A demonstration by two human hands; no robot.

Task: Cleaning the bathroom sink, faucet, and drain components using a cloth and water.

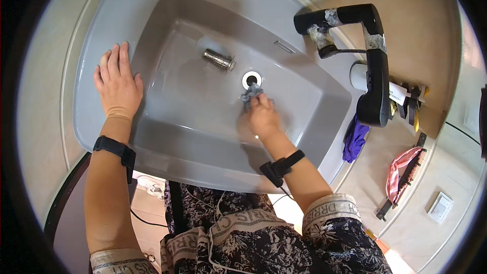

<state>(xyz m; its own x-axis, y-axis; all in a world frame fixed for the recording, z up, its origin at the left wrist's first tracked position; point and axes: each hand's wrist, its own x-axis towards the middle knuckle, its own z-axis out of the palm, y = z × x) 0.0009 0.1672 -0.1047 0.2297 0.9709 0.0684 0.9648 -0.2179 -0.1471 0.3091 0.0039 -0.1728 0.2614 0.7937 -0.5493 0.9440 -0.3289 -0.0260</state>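
Note:
My right hand (pixel 264 115) reaches down into the grey sink (pixel 198 137), its fingers closed on a crumpled grey-blue cloth (pixel 252 94). The cloth lies at the near edge of the round drain hole (pixel 252 79), which has a pale ring and a dark opening. To the left of the drain, a metal cylindrical drain strainer (pixel 218 59) rests on its side on the basin floor. My left hand (pixel 119 78) lies flat on the sink's left rim, fingers stretched out and holding nothing.
A black faucet (pixel 373 66) patched with whitish wrapping stands over the right rim. Near it are a white cup (pixel 359 77) and a purple cloth (pixel 355 139). A pink headband (pixel 398 172) hangs on a wall rack. A slot-shaped overflow (pixel 284 46) marks the basin's far wall.

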